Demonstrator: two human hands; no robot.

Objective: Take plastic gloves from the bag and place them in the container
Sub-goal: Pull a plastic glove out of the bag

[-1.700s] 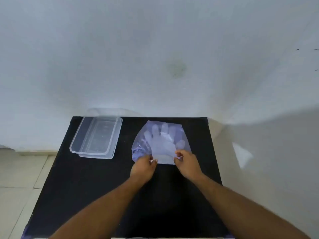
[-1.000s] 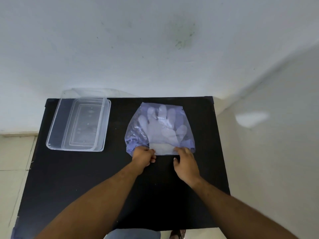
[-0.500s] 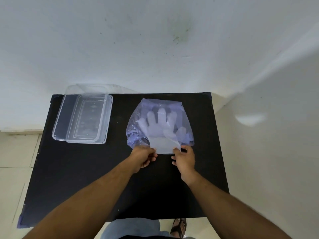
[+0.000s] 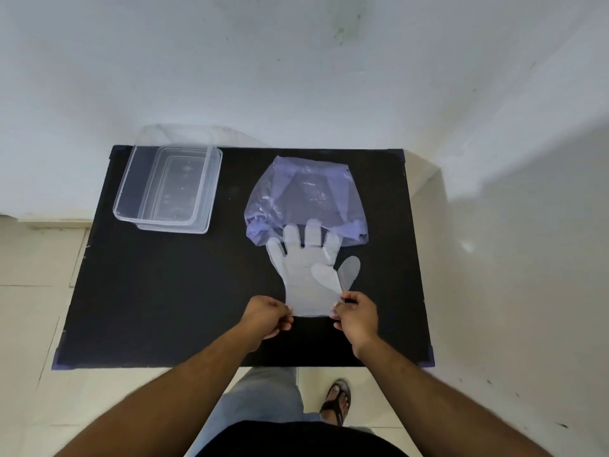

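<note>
A stack of translucent plastic gloves (image 4: pixel 308 273) lies flat on the black table (image 4: pixel 164 291), almost wholly outside the bluish bag (image 4: pixel 304 196); only the fingertips reach the bag's mouth. My left hand (image 4: pixel 267 315) pinches the cuff's left corner. My right hand (image 4: pixel 356 313) pinches the right corner. A clear rectangular container (image 4: pixel 169 188) stands at the table's back left, with nothing in it.
The table stands against a white wall (image 4: pixel 296 77) at the back and another on the right. A tiled floor (image 4: pixel 29 291) lies to the left. My leg and a sandalled foot (image 4: pixel 336 402) show below the table's near edge.
Both hands have pulled the gloves toward me, out of the bag, which stays in place and now looks flat. The camera has tilted down.
</note>
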